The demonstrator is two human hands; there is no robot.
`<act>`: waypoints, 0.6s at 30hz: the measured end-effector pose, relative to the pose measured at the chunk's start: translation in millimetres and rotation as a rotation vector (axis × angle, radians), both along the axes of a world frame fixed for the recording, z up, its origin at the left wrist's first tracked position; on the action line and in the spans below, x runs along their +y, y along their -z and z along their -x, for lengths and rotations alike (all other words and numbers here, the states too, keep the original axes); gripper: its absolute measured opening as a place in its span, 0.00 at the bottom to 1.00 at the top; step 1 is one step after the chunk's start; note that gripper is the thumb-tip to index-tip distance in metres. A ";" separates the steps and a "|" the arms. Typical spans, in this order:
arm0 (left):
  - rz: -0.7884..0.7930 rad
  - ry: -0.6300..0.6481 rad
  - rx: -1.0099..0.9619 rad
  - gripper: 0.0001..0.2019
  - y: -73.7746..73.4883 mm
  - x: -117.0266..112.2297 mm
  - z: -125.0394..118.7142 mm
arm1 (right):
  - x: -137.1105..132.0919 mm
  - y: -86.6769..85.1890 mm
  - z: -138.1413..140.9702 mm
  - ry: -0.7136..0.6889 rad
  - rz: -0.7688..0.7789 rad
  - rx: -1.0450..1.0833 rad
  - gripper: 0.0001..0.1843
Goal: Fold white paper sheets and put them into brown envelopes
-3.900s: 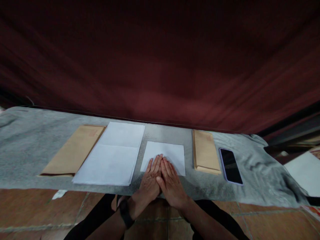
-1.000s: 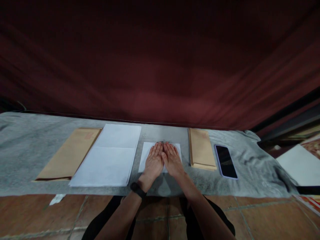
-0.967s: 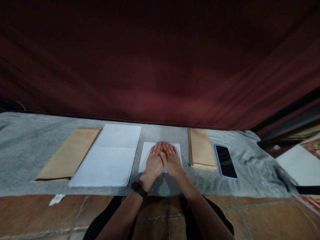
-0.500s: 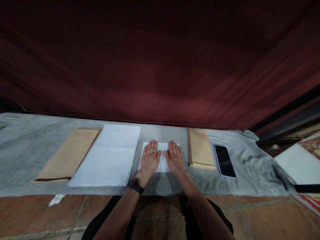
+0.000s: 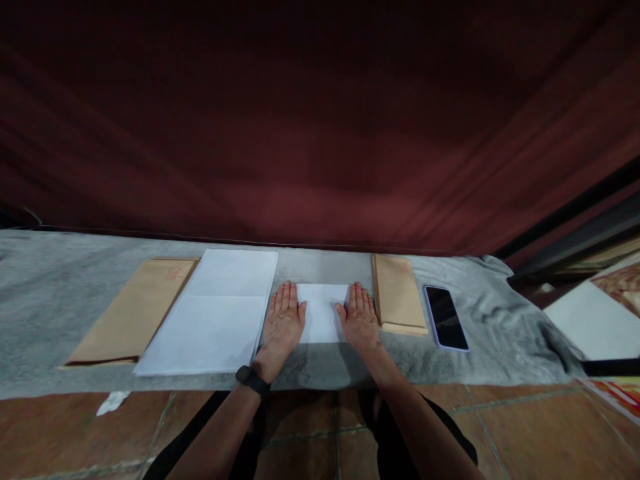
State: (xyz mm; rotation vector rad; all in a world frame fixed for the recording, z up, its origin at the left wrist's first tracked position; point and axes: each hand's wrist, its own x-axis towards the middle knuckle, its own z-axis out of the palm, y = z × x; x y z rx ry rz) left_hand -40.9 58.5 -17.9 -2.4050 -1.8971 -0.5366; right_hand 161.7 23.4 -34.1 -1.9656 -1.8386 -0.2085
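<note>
A small white sheet of paper, seemingly folded, lies flat between my hands on a grey cloth. My left hand rests palm down at the paper's left edge, fingers stretched forward; a dark watch is on that wrist. On the opposite edge my right hand lies flat too, its thumb over the paper. Left of my left hand is a stack of larger white sheets, with a crease across the top one. Close to my right hand lies a stack of small brown envelopes.
Large brown envelopes lie at the left, partly under the white stack. A phone with a pale purple case sits to the right. Dark red fabric rises behind the cloth. A white scrap is on the tiled floor.
My hands have slid apart, from the middle of the small paper out to its left and right edges. More of the paper's surface shows. The view has shifted slightly.
</note>
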 end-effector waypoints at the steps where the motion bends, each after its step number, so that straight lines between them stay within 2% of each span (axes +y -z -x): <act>1: -0.011 -0.003 -0.008 0.30 -0.8 -1.1 0.9 | -1.6 -2.2 -0.2 0.004 -0.003 0.007 0.37; 5: -0.068 0.048 -0.026 0.30 -5.5 -17.3 -5.6 | -13.5 -17.7 7.3 -0.089 -0.005 0.012 0.36; 10: -0.067 0.300 0.017 0.31 2.3 -53.2 -22.8 | -37.7 -25.9 30.2 -0.363 0.059 0.001 0.33; 14: -0.079 0.308 0.043 0.32 9.9 -63.0 -21.0 | -47.9 -17.9 32.8 -0.366 0.064 -0.036 0.33; 18: -0.067 0.255 0.032 0.31 7.4 -58.4 -9.7 | -47.2 -11.3 19.8 -0.315 0.057 -0.061 0.35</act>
